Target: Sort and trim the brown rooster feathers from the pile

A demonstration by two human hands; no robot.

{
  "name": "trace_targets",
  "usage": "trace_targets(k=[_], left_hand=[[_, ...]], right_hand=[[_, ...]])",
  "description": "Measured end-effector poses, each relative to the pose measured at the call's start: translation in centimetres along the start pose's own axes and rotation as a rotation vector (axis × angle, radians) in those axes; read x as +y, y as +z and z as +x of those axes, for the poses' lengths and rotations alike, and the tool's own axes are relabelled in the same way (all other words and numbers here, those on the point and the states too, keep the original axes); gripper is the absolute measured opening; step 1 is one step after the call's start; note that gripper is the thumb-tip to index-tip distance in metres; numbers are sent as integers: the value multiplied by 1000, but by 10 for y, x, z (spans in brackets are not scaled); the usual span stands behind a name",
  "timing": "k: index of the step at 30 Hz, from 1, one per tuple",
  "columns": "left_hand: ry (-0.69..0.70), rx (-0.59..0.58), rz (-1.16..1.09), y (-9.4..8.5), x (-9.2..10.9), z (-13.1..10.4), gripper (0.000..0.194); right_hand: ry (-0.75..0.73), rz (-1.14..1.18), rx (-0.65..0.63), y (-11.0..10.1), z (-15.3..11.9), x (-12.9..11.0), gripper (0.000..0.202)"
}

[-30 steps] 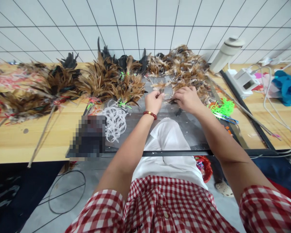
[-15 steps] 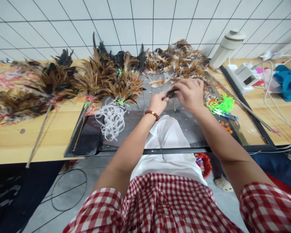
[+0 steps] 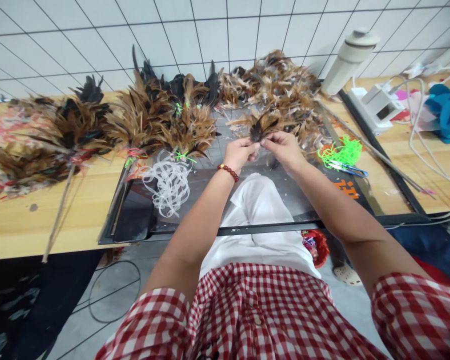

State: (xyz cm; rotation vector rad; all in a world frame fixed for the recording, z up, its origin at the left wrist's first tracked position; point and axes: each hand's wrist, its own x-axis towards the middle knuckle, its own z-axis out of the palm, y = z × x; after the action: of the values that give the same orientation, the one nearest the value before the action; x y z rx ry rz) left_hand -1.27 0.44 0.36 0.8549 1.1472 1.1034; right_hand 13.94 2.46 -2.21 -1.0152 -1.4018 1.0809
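Between my two hands stands a small bunch of dark brown feathers (image 3: 261,126), its tips fanned upward. My left hand (image 3: 242,151), with a red bead bracelet at the wrist, is closed in a pinch on the base of the bunch. The fingertips of my right hand (image 3: 284,148) are pinched at the same base from the other side. Behind them lies a large heap of loose brown feathers (image 3: 281,82). Several tied feather bundles (image 3: 189,132) stand to the left, some bound with green or red strips.
On the black-framed glass panel (image 3: 195,230) lie a clear ribbon tangle (image 3: 168,182), a dark phone (image 3: 133,210), green strips (image 3: 341,151) and blue-handled snips (image 3: 348,168). Farther right are a thin stick (image 3: 378,152), a white bottle (image 3: 350,62) and a power adapter (image 3: 380,102) with cables.
My right hand has come down from over the feathers to pinch at their base beside my left fingers. The feather bunch, lying sideways before, now points up and fans out.
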Motion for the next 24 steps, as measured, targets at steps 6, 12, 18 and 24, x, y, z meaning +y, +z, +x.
trace_targets(k=[6, 12, 18, 24], left_hand=[[-103, -140, -88, -2, 4, -3, 17], [0, -61, -124, -4, -1, 0, 20], [44, -10, -137, -2, -4, 2, 16], [51, -14, -46, -4, -4, 2, 20]], right_hand=[[13, 40, 7, -4, 2, -2, 29], [74, 0, 45, 5, -1, -8, 26], [129, 53, 52, 12, -6, -16, 26], [93, 4, 16, 7, -2, -12, 31]])
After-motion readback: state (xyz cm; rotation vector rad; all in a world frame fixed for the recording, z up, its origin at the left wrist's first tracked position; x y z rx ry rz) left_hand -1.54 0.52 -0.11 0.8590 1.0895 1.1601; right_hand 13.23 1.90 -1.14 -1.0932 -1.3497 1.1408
